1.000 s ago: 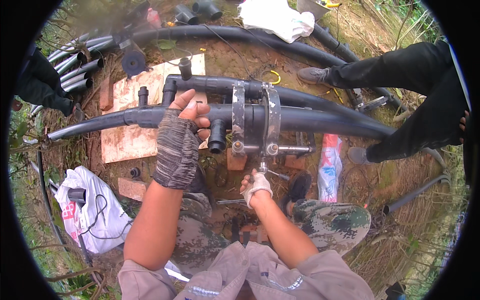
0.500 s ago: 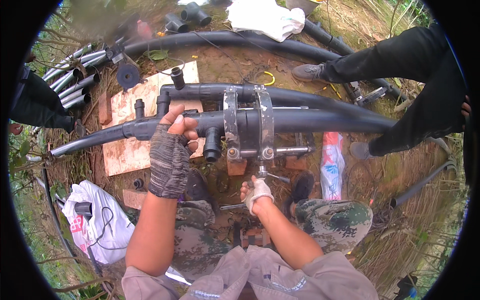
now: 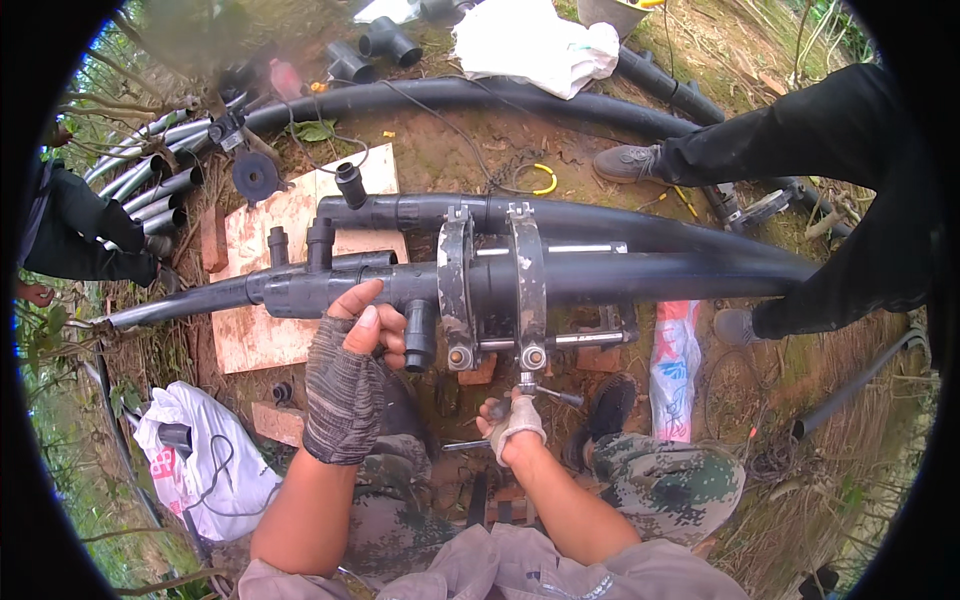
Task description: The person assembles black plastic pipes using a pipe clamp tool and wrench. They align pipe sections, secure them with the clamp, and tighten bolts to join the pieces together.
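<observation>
A black plastic pipe [image 3: 660, 277] lies across in front of me, joined at the left to a branched fitting [image 3: 300, 292]. Two worn metal clamp rings [image 3: 457, 290] encircle it. My left hand [image 3: 350, 365], in a grey striped fingerless glove, is at the fitting's downward outlet [image 3: 420, 337]. Its thumb and index finger are extended and apart, the others curled by the outlet. Just below the right clamp's bolt, my right hand [image 3: 513, 428], in a whitish fingerless glove, closes around a metal socket wrench [image 3: 527, 382]. The palm hides part of the tool.
A second black pipe [image 3: 640, 232] runs behind. Plywood [image 3: 255, 335] and bricks [image 3: 278, 424] lie under and beside the fitting. Dark-trousered legs [image 3: 800, 150] of one person stand right, another's [image 3: 85, 225] left. Pipe offcuts [image 3: 150, 190] and a white bag [image 3: 215, 470] are at left.
The whole scene sits slightly lower in view. My left hand has stayed by the outlet, its index finger reaching up toward the fitting. My right hand remains on the wrench.
</observation>
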The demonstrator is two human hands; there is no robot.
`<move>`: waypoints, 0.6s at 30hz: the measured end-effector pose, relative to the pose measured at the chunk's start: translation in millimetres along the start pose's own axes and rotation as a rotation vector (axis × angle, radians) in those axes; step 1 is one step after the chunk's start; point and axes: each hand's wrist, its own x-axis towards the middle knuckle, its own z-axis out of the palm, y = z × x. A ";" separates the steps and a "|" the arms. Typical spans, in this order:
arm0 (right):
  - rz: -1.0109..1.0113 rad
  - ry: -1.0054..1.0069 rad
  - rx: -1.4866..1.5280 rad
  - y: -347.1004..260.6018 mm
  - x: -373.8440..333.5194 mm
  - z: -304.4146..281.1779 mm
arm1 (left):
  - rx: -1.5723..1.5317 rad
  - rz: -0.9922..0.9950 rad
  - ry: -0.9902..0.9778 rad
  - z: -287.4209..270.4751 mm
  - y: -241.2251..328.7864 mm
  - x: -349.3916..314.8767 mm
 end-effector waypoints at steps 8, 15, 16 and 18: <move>-0.194 0.245 -0.080 4.6 -6.8 3.2 | 0.023 0.016 0.263 -42.9 1.4 38.1; -0.920 -0.123 -0.235 -27.5 -49.5 1.6 | 0.224 -0.281 0.931 -126.9 -31.1 98.0; -0.935 -0.228 -0.273 -40.0 -65.8 21.5 | 0.266 -0.309 0.903 -161.4 -44.0 109.9; -1.209 -0.337 -0.373 -68.9 -87.8 74.8 | 0.257 -0.404 1.017 -165.4 -53.7 127.0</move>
